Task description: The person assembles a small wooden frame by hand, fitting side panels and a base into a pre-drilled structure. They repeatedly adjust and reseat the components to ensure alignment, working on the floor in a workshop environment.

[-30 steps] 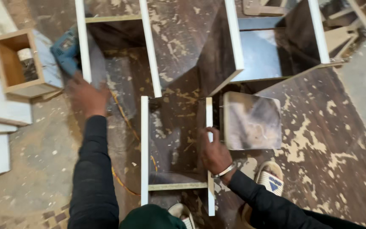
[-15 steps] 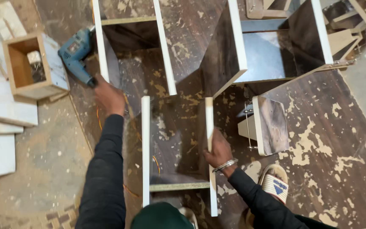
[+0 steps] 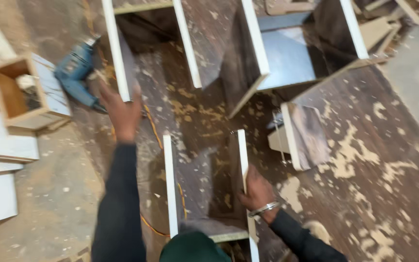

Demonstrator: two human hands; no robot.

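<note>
— Where are the hands?

— The right hand (image 3: 257,190) grips the white-edged right side panel of the dark wooden open-topped box frame (image 3: 204,184) lying on the floor just in front of the person, fingers curled and pressed together on the board. The left hand (image 3: 121,110) is stretched out, fingers loosely spread and holding nothing, blurred, near the blue electric drill (image 3: 76,73) on the dusty floor.

— So which step is this?

— I judge it a steadying-and-fetching step: one hand braces the frame, the other goes for the drill. Closing on the drill's grip calls for a little more reach to the left.

— Any containers?

— A small light plywood box (image 3: 25,94) left of the drill holds something pale; I cannot tell what. The larger dark cabinet carcass (image 3: 292,53) shows only its bare grey inner panel.
</note>
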